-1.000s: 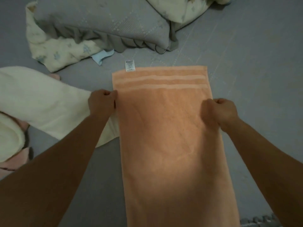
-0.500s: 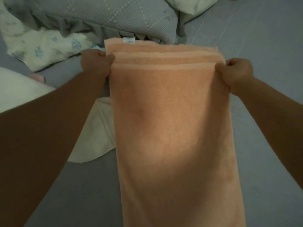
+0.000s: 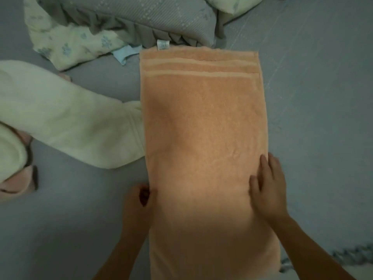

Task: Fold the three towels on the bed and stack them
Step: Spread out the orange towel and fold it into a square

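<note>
From the head view, the orange towel (image 3: 203,142) lies flat on the grey bed (image 3: 314,98) in a long strip. A second ago both hands were up near the striped end, pinching the two side edges. Now they have come back down to the near part.

The right hand (image 3: 268,188) lies flat on the towel's right edge with straight fingers, pressing it smooth. The left hand (image 3: 139,199) is at the left edge with fingers curled; it looks like it pinches the edge, but the shade makes this hard to be sure of.

The striped end now lies far ahead of both hands, touching the grey pillow (image 3: 141,17). The cream towel (image 3: 66,118) lies left of the left hand, not folded, its end tucked under the orange one.

I think the towel is now laid straight, so the next fold can start.
</note>
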Demonstrator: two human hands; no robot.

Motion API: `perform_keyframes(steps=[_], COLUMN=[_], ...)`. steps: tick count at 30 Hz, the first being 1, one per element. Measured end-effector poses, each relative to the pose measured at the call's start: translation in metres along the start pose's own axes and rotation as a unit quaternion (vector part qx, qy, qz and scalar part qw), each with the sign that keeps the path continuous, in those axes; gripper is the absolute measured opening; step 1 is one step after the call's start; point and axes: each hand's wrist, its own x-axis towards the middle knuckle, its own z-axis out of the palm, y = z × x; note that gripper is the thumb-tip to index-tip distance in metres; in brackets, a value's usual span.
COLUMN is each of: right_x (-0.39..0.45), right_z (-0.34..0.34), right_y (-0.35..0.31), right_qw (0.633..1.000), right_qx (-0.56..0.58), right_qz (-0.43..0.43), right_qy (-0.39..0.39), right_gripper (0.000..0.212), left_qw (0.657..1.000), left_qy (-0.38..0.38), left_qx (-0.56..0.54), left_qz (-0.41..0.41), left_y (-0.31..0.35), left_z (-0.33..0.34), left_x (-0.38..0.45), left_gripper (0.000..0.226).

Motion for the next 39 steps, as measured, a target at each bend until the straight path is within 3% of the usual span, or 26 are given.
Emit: perform_keyframes(steps=[4, 8, 12, 14, 17, 21, 24, 28, 33, 36, 39], right_x=[-0.059, -0.121, -0.162, -0.184, -0.207, -0.221, -0.228, -0.232, -0.199, -0.16, -0.127], right_z=[-0.002, -0.008, -0.017, -0.018, -0.021, -0.025, -0.036, -0.06, -0.104, -0.12, -0.115], right_y=[0.015, 0.039, 0.074, 0.092, 0.112, 0.126, 0.13, 0.123, 0.086, 0.058, 0.043], right_qw=[0.998, 0.995, 0.978, 0.962, 0.947, 0.904, 0.879, 0.877, 0.812, 0.797, 0.815], right_qx=[0.023, 0.047, 0.142, 0.189, 0.196, 0.191, 0.202, 0.228, 0.404, 0.461, 0.449], right_qz=[0.045, 0.08, 0.148, 0.181, 0.193, 0.241, 0.244, 0.278, 0.35, 0.342, 0.315], right_qy=[-0.037, -0.042, -0.027, -0.076, -0.165, -0.297, -0.357, -0.319, -0.233, -0.188, -0.188], right_gripper=[0.068, 0.068, 0.034, 0.017, 0.012, 0.006, 0.006, 0.009, 0.012, 0.008, 0.018], left_qw=[0.998, 0.989, 0.979, 0.973, 0.967, 0.95, 0.943, 0.945, 0.955, 0.949, 0.951], left_qy=[-0.039, -0.035, -0.049, -0.07, -0.126, -0.175, -0.192, -0.114, -0.038, -0.057, -0.09], left_qx=[0.017, -0.009, -0.097, -0.12, -0.11, -0.118, -0.129, -0.175, -0.252, -0.293, -0.288], left_qz=[-0.055, -0.141, -0.172, -0.184, -0.193, -0.232, -0.241, -0.252, -0.15, -0.098, -0.07], left_y=[-0.038, -0.071, -0.096, -0.109, -0.127, -0.14, -0.144, -0.136, -0.077, -0.036, -0.011], left_z=[0.007, 0.013, 0.019, 0.021, 0.022, 0.019, 0.01, -0.013, -0.044, -0.06, -0.057], left_x=[-0.069, -0.137, -0.19, -0.21, -0.234, -0.246, -0.251, -0.254, -0.243, -0.221, -0.187], left_gripper=[0.038, 0.037, 0.031, 0.021, 0.005, 0.019, 0.015, 0.013, 0.033, 0.022, 0.027])
